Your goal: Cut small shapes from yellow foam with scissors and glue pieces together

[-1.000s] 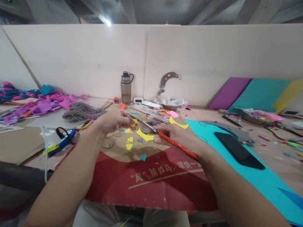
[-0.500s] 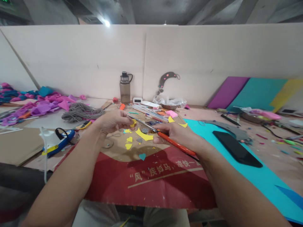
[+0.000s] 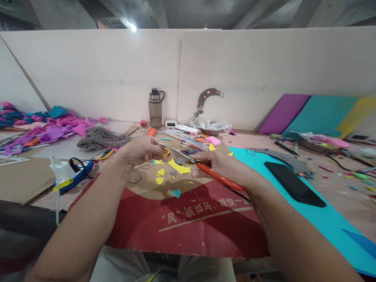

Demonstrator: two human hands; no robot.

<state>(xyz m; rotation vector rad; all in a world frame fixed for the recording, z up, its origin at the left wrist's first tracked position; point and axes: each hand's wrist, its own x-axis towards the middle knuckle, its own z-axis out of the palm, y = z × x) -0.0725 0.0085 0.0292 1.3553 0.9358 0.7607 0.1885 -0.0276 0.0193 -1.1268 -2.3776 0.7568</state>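
Observation:
My left hand [image 3: 146, 150] pinches a small yellow piece [image 3: 166, 152], partly hidden by the fingers. In my right hand [image 3: 219, 166] is a pair of scissors [image 3: 220, 177] with red handles, its blades pointing left to the yellow piece at my left fingertips. Below the blades lies a curved yellow offcut [image 3: 179, 167] on the cardboard. Yellow hearts [image 3: 160, 172], a turquoise heart [image 3: 176, 194] and a grey cut-out [image 3: 173, 172] rest nearby. Whether the blades touch the yellow piece I cannot tell.
Red-and-brown cardboard [image 3: 205, 231] covers the front. A black phone [image 3: 293, 184] lies on a turquoise sheet [image 3: 326, 223] at right. Behind stand a water bottle [image 3: 155, 111] and several pens [image 3: 188, 137]. Grey cord [image 3: 101, 139], purple scraps [image 3: 55, 133] and a power strip [image 3: 72, 180] are at left.
Both hands stay almost in place, with the left still pinching the yellow piece. My right hand and the scissors have shifted very slightly; the view has moved a little.

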